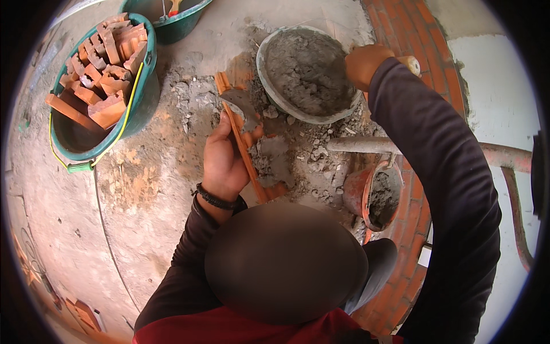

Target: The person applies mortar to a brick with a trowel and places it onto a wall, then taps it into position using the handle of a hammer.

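My left hand [224, 160] is closed round an orange terracotta brick [239, 135], held on its edge with its long side running away from me. Grey mortar clings to parts of the brick. To its right stands a round basin [266, 94] of wet grey mortar [309, 69]. At the basin's right rim, my right hand [366, 66] is a fist round a tool handle [409, 65], whose pale round end sticks out to the right. The working end of that tool is hidden, so its kind cannot be told.
A green bucket [150, 94] of broken bricks [106, 74] stands at the left, a second green tub [177, 31] behind it. On the right are an orange bucket [354, 192] with mortar, a metal pipe [364, 144] and a brick strip [409, 34]. Rubble [195, 97] litters the floor.
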`<control>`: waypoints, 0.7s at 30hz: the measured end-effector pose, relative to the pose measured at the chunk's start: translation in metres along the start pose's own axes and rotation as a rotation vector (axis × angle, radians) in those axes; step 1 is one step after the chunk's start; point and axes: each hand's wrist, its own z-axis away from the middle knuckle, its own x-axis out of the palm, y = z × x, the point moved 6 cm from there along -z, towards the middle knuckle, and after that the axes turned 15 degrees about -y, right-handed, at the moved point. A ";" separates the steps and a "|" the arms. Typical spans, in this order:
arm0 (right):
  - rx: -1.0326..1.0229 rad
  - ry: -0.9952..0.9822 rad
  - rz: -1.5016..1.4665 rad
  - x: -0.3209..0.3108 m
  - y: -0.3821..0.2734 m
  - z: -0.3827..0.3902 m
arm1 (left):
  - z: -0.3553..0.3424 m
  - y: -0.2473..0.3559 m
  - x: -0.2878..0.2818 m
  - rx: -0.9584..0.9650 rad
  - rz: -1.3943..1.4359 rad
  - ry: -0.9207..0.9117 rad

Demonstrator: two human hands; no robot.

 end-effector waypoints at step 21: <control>-0.192 -0.416 -0.674 0.023 0.036 0.000 | -0.006 -0.007 -0.002 -0.096 0.067 -0.010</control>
